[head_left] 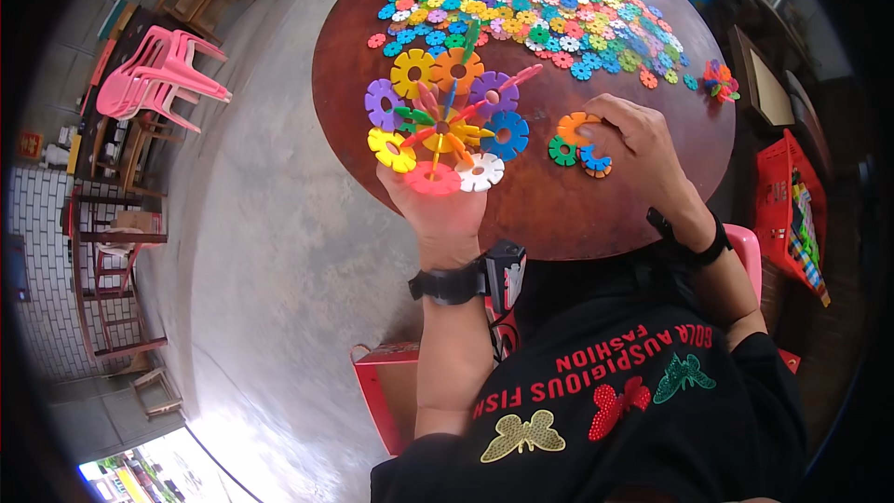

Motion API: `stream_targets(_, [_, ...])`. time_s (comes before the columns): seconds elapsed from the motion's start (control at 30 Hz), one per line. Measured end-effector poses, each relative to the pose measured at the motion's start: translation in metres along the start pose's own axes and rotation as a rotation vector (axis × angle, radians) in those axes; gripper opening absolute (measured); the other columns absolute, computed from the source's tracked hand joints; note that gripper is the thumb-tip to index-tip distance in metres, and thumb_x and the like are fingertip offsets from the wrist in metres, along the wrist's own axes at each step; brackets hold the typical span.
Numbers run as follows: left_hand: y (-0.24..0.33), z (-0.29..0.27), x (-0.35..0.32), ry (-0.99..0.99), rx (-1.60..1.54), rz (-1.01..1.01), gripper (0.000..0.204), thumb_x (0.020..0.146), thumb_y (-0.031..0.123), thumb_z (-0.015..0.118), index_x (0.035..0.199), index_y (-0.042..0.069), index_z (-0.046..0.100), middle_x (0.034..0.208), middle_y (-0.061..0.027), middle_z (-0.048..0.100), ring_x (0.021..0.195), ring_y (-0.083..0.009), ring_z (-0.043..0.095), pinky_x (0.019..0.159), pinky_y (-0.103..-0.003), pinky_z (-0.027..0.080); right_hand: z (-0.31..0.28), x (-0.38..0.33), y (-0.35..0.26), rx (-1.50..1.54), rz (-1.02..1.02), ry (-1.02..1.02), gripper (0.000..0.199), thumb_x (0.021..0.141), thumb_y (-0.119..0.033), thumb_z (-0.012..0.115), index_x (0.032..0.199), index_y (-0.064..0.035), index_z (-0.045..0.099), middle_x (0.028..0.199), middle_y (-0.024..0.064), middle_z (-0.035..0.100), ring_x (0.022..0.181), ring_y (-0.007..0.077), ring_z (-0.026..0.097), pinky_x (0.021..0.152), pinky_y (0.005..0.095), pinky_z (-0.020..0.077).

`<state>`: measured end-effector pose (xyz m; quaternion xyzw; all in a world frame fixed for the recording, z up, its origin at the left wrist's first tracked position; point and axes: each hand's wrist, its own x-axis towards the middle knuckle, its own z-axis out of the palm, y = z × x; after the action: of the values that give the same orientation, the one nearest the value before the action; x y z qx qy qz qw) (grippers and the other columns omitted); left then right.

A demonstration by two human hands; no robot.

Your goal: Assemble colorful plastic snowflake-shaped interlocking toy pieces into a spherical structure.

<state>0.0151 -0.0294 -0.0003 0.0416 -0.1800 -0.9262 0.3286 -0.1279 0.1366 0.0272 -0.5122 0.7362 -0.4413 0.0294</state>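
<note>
My left hand (436, 214) is closed on the underside of a flower-shaped assembly of interlocking plastic snowflake discs (432, 139). Yellow, orange, purple, blue, white and red discs ring its middle, with more discs standing on edge inside. It is held up over the table's near left part, hiding most of the fingers. To the right, my right hand (643, 142) pinches an orange snowflake disc (570, 128) between thumb and fingers, low over the table. Right by that disc lie a green disc (562, 151) and a blue disc (594, 160), with part of another orange one showing beneath the blue.
Loose multicoloured discs (521, 11) cover the far part of the round brown table (363, 84). A small disc assembly (719, 82) stands at its right edge. A red basket (778, 196) is at the right, pink stacked chairs (154, 70) at the left, and a red box (389, 355) beside me.
</note>
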Motion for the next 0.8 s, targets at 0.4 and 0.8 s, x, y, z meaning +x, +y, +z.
stream_targets(0.4, [-0.015,0.002,-0.002,0.004,0.065,0.089,0.065,0.09,0.051,0.033,0.143,0.014,0.031,0.146,-0.0031,0.036,0.135,-0.0224,0.032,0.111,-0.042,0.023,0.003,0.004,-0.033,0.154,-0.016,0.056,0.009,0.082,-0.001,0.063,0.088,0.0015,0.056,0.077,0.0092,0.059,0.063,0.0169,0.064,0.054,0.0259,0.0472])
stream_targets(0.8, [-0.022,0.0,-0.002,0.024,-0.021,-0.028,0.065,0.09,0.055,0.031,0.143,0.017,0.032,0.143,-0.0005,0.039,0.129,-0.0268,0.039,0.106,-0.044,0.03,0.008,-0.001,-0.03,0.185,-0.015,0.092,0.008,0.082,0.0,0.063,0.084,0.0008,0.055,0.074,0.0072,0.058,0.06,0.0147,0.063,0.052,0.0257,0.0451])
